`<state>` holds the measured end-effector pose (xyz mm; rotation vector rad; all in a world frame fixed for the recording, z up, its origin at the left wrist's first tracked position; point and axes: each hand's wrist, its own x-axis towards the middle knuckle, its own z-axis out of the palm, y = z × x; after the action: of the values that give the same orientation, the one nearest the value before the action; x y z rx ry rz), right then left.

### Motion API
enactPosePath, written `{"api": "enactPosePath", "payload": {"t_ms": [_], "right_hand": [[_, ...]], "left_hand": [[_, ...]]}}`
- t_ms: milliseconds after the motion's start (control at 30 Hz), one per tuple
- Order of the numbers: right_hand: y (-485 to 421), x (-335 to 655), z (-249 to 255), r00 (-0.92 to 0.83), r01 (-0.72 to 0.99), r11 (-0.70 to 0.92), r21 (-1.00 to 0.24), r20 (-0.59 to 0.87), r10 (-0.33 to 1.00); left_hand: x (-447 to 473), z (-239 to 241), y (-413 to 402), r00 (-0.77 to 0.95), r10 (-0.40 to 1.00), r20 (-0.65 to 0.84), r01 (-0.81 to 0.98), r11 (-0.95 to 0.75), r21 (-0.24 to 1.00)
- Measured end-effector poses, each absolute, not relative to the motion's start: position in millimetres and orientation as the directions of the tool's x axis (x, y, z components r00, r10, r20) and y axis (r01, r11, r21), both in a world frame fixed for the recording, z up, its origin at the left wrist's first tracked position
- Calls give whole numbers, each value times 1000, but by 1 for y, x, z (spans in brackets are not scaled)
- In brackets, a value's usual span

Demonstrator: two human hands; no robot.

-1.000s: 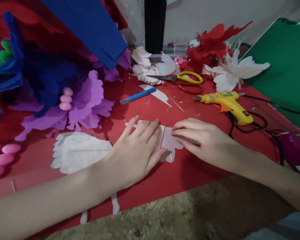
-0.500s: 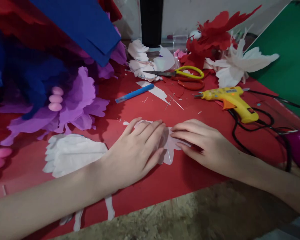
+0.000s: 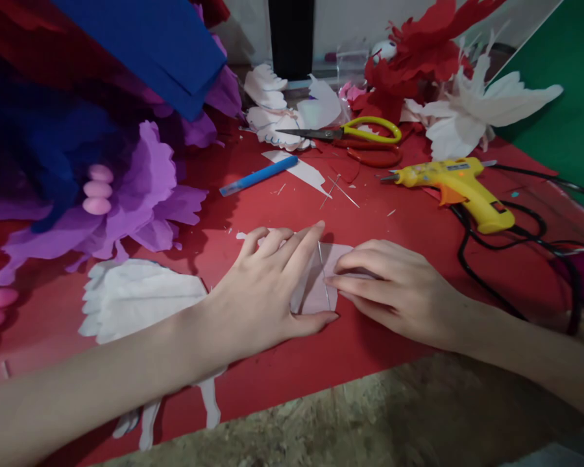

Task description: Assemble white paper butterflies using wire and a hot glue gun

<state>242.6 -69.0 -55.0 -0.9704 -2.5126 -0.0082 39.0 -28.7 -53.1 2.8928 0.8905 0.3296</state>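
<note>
My left hand lies flat, fingers stretched out, pressing on a small white paper petal on the red sheet. A thin wire runs down the middle of the petal. My right hand rests on the petal's right side, fingers held together and flat, fingertips next to the wire. A larger stack of white petals lies just left of my left wrist.
A yellow glue gun with a black cord, yellow-handled scissors and a blue pen lie further back. Purple and blue paper flowers crowd the left; red and white flowers and a green board stand at the right.
My left fingers have spread and slid forward along the petal, the thumb moving under its near edge. My right hand shifted slightly left. The petal looks folded over more.
</note>
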Motion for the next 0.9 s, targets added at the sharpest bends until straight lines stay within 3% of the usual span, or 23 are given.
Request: {"api": "enactPosePath", "payload": {"t_ms": [900], "right_hand": [[-69,243,-56,-669,627,764,-155,395,629]], "left_hand": [[39,-50,-28,807,579,113,550,-808,212]]}}
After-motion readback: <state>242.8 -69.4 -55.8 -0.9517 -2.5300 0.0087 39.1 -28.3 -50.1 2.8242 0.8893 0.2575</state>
